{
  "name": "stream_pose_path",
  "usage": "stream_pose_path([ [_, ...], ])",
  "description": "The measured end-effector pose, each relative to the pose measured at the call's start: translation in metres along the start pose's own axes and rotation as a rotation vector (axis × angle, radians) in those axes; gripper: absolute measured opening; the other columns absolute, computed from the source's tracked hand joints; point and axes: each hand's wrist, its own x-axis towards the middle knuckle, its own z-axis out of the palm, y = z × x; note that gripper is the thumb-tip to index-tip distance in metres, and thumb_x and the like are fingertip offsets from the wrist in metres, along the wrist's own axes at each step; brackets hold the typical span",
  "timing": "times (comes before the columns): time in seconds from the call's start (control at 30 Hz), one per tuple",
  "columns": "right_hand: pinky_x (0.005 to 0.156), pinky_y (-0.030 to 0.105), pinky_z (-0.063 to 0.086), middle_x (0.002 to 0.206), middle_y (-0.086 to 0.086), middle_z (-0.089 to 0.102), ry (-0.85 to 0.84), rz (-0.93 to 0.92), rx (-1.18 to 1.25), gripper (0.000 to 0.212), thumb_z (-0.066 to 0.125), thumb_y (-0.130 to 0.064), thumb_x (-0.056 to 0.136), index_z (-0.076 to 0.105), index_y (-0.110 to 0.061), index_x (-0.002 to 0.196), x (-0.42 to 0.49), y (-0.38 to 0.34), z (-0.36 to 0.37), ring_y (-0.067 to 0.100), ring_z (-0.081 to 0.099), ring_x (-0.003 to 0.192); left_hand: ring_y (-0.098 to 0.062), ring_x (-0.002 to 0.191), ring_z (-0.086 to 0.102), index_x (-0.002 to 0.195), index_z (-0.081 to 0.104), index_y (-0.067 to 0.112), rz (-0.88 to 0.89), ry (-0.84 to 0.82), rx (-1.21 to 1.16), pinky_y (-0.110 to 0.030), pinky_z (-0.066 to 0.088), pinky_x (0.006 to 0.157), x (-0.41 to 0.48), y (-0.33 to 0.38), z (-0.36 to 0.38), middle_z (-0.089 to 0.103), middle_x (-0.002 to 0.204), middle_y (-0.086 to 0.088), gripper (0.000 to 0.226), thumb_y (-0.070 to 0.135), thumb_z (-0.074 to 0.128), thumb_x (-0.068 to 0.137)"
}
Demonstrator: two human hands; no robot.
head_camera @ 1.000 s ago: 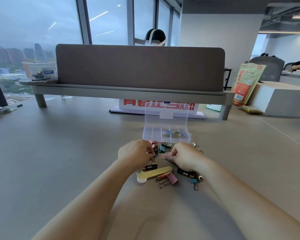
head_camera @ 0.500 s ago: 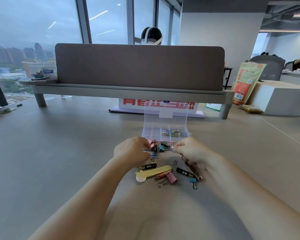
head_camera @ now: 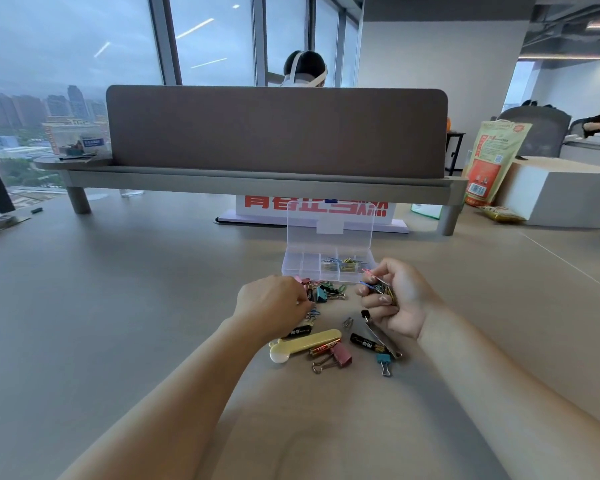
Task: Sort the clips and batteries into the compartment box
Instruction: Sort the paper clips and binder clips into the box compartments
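A clear compartment box [head_camera: 293, 268] stands open on the table, with coloured paper clips [head_camera: 340, 263] in its right compartments. Just in front of it lies a pile of binder clips [head_camera: 324, 292]. My right hand [head_camera: 397, 299] is raised beside the box's right front corner and is shut on a bunch of coloured paper clips [head_camera: 378, 285]. My left hand [head_camera: 272, 303] rests on the left side of the pile, fingertips pinched down among paper clips. Nearer me lie black batteries [head_camera: 366, 342], a pink binder clip [head_camera: 336, 356], a teal binder clip [head_camera: 384, 362] and a yellow case [head_camera: 305, 344].
A grey desk divider [head_camera: 274, 133] on a raised shelf runs across the table behind the box. A red-and-white sign [head_camera: 312, 209] stands under it. A printed bag [head_camera: 492, 161] and a white block [head_camera: 561, 195] sit at the far right. Another person sits behind the divider.
My right hand has lifted off the pile and moved right and toward the box, carrying paper clips. My left hand has stayed on the pile's left side.
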Motion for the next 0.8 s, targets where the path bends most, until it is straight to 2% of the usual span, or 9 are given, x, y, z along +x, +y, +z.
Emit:
stream_pose_path([
  [0.17,0.033,0.008,0.011,0.060,0.005,0.041,-0.002,-0.095,0.067,0.006,0.039,-0.016,0.062,0.036,-0.013,0.058,-0.002,-0.001,-0.004,0.007,0.025,0.031,-0.014,0.082,0.059,0.101,0.069,0.035,-0.018,0.000,-0.001,-0.024,0.040,0.055,0.001,0.003,0.002,0.066,0.096,0.010,0.023,0.046,0.053,0.090],
  [0.27,0.033,0.008,0.010,0.057,0.002,0.039,0.048,-0.108,-0.022,0.024,0.051,-0.021,0.074,0.034,-0.016,0.058,-0.002,-0.002,-0.004,0.005,0.024,0.030,-0.016,0.084,0.062,0.098,0.070,0.033,-0.030,0.001,0.011,-0.025,0.043,0.057,0.004,0.006,0.003,0.066,0.096,0.009,0.020,0.042,0.055,0.090],
  [0.37,0.029,0.010,0.013,0.055,0.000,0.042,0.118,-0.157,-0.113,0.028,0.055,-0.012,0.088,0.042,-0.016,0.064,-0.002,0.000,-0.004,0.002,0.026,0.031,-0.019,0.083,0.063,0.096,0.070,0.029,-0.037,0.001,0.033,-0.026,0.047,0.060,0.007,0.007,0.005,0.067,0.095,0.006,0.018,0.031,0.054,0.090],
  [0.47,0.029,0.010,0.015,0.056,0.002,0.045,0.134,-0.196,-0.149,0.028,0.053,0.001,0.087,0.042,-0.014,0.066,-0.002,0.001,-0.005,0.002,0.028,0.031,-0.020,0.081,0.063,0.098,0.069,0.028,-0.038,0.003,0.042,-0.027,0.048,0.059,0.008,0.007,0.006,0.067,0.093,0.004,0.019,0.026,0.051,0.091],
  [0.57,0.030,0.011,0.015,0.058,0.004,0.049,0.118,-0.185,-0.214,0.019,0.051,0.002,0.087,0.048,-0.012,0.075,-0.004,-0.001,-0.006,0.003,0.031,0.033,-0.018,0.084,0.062,0.100,0.068,0.031,-0.027,0.013,0.015,-0.026,0.047,0.060,0.007,0.005,0.006,0.067,0.097,0.006,0.019,0.031,0.052,0.091],
  [0.67,0.031,0.014,0.018,0.059,0.001,0.049,0.064,-0.163,-0.479,0.005,0.059,-0.003,0.087,0.058,-0.008,0.087,-0.008,-0.001,-0.007,0.004,0.031,0.036,-0.015,0.083,0.060,0.101,0.069,0.031,-0.025,0.023,-0.023,-0.025,0.042,0.056,0.004,0.003,0.005,0.067,0.097,0.008,0.020,0.037,0.052,0.092],
  [0.73,0.035,0.015,0.029,0.061,-0.002,0.052,0.074,-0.199,-0.774,0.004,0.066,-0.007,0.084,0.064,-0.007,0.087,-0.011,0.002,-0.005,0.003,0.039,0.040,-0.012,0.079,0.056,0.101,0.069,0.032,-0.016,0.018,-0.050,-0.023,0.038,0.053,0.003,0.002,0.004,0.064,0.094,0.011,0.020,0.039,0.054,0.091],
  [0.8,0.060,0.020,0.046,0.074,-0.006,0.063,0.144,-0.304,-1.126,0.005,0.074,-0.013,0.079,0.070,-0.012,0.081,-0.011,0.003,-0.003,0.002,0.056,0.064,-0.010,0.078,0.053,0.100,0.070,0.033,-0.012,0.009,-0.068,-0.022,0.037,0.052,0.002,0.003,0.003,0.057,0.088,0.013,0.019,0.042,0.058,0.089],
])
